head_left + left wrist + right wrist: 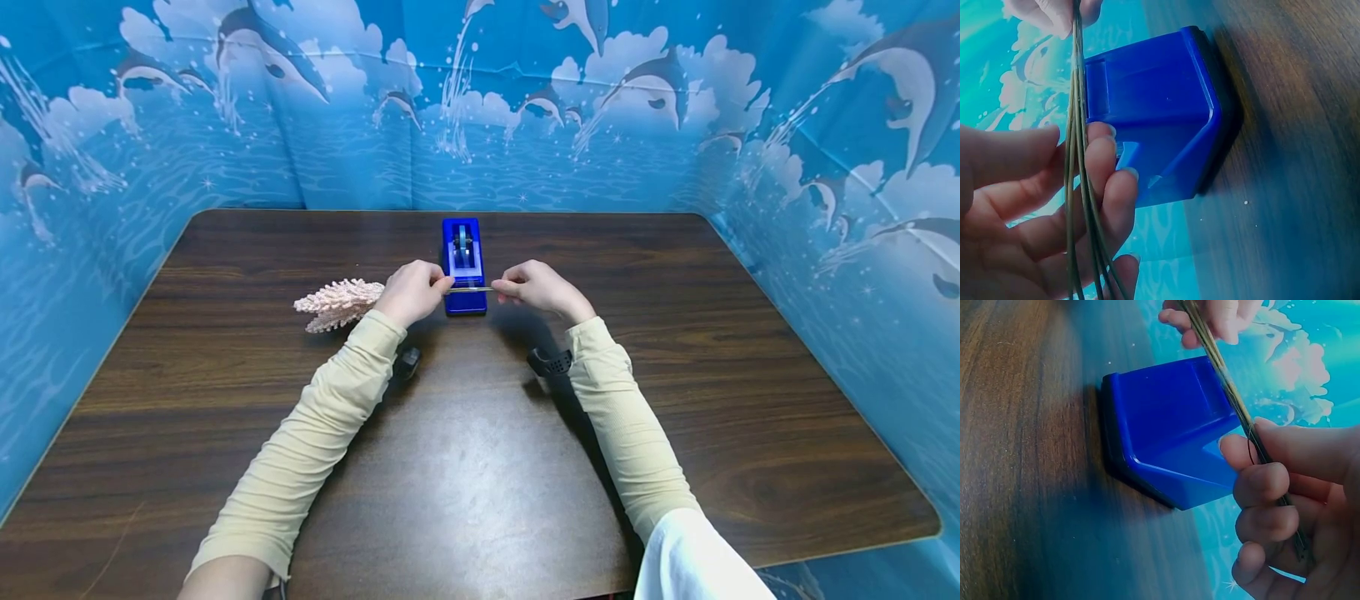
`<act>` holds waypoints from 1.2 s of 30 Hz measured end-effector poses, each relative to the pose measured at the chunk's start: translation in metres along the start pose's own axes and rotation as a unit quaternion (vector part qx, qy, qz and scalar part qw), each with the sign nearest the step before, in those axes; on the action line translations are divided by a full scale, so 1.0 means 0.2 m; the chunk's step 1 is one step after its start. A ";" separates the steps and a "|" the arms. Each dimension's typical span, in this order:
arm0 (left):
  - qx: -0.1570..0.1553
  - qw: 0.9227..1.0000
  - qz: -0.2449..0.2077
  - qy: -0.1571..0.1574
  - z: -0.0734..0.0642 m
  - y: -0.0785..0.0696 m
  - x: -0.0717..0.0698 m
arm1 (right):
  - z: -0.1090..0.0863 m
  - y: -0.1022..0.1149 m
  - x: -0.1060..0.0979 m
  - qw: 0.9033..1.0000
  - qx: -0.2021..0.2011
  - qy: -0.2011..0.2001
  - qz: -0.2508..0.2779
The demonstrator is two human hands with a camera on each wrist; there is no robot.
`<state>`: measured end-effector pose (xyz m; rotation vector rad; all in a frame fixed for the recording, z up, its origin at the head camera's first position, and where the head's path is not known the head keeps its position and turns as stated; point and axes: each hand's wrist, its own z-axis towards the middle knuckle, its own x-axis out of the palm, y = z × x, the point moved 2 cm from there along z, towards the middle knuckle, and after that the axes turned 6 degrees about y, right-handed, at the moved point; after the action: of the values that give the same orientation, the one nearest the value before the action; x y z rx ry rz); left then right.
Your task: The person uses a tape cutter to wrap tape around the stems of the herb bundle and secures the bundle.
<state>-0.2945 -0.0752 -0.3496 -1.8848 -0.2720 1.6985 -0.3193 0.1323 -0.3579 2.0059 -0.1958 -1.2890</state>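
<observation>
A bunch of pale pink dried flowers (341, 305) lies sideways, its heads left of my left hand (415, 292). That hand holds the thin greenish-brown stems (1079, 100) between thumb and fingers. Farther along, my right hand (542, 287) pinches the stems near their cut ends, thumb against curled fingers. Between the two hands the stems stretch level across the front of a blue tape dispenser (466, 305). A glossy patch shows on the stems in the right wrist view; whether it is tape I cannot tell. The dispenser's tape roll (462, 239) sits in its top.
The dark wood-grain table (750, 400) runs out on both sides of the arms. A blue curtain (480, 167) printed with dolphins stands behind it and along its sides. Black wrist devices hang under each wrist, one by the right sleeve (622, 417).
</observation>
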 end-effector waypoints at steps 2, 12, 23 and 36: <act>-0.003 1.000 -0.001 -0.005 0.00 0.00 0.00 | 0.01 0.00 0.00 1.000 0.002 -0.004 0.003; -0.009 1.000 0.005 0.002 0.01 0.01 0.01 | 0.02 0.00 0.01 1.000 0.004 -0.020 0.016; 0.023 1.000 0.006 -0.016 0.01 0.00 0.01 | 0.03 -0.02 0.02 1.000 0.006 -0.019 0.020; -0.020 1.000 -0.008 0.000 0.02 0.00 0.02 | 0.02 0.00 0.03 0.999 -0.004 -0.051 0.009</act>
<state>-0.2969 -0.0725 -0.3539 -1.9068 -0.3224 1.6950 -0.3206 0.1267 -0.3625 1.9288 -0.2570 -1.3792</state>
